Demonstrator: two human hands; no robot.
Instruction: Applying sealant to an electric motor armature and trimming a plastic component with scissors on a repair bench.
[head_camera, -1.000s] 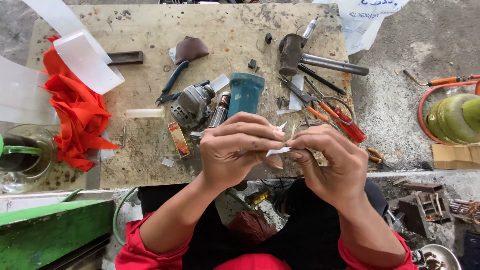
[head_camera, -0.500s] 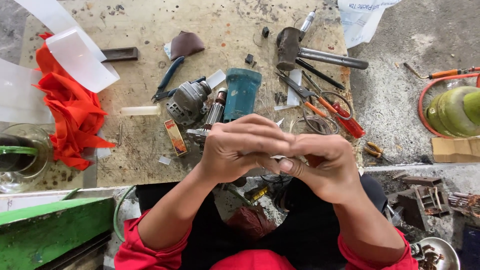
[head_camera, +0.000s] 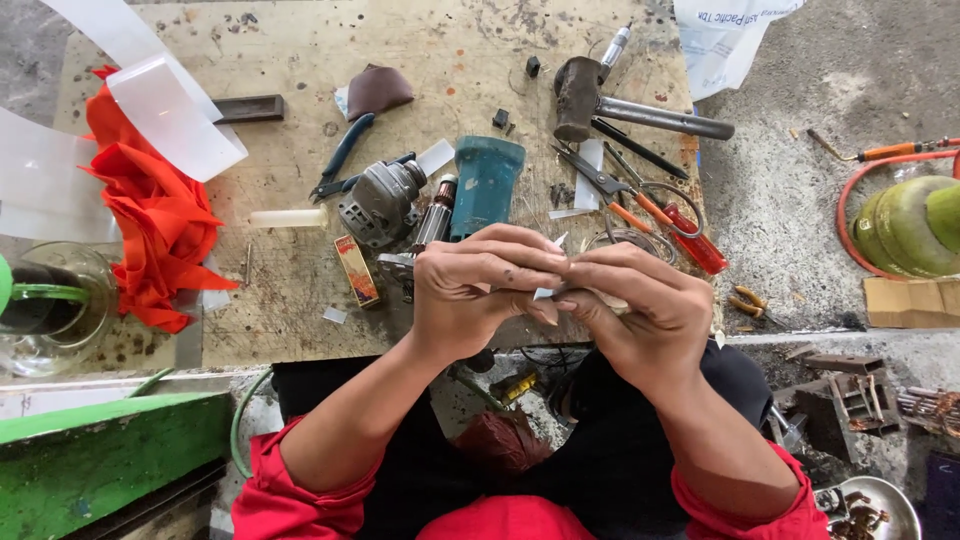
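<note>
My left hand (head_camera: 480, 285) and my right hand (head_camera: 640, 310) are held together over the near edge of the wooden bench (head_camera: 300, 60). Their fingertips pinch a small white strip (head_camera: 550, 292) between them; most of it is hidden by the fingers. Just beyond the hands lies a taken-apart angle grinder: a grey gear head (head_camera: 380, 203), a motor armature (head_camera: 435, 218) and a teal housing (head_camera: 485, 185).
On the bench lie a hammer (head_camera: 600, 100), scissors with orange handles (head_camera: 620, 200), blue pliers (head_camera: 345, 155), a small box (head_camera: 357, 270) and a red cloth (head_camera: 150, 215). A glass jar (head_camera: 50, 305) stands at left, a green gas cylinder (head_camera: 910, 225) at right.
Both hands have stayed pinched together and drifted slightly nearer to me; the left fingers have curled further over the strip. The view has shifted a little.
</note>
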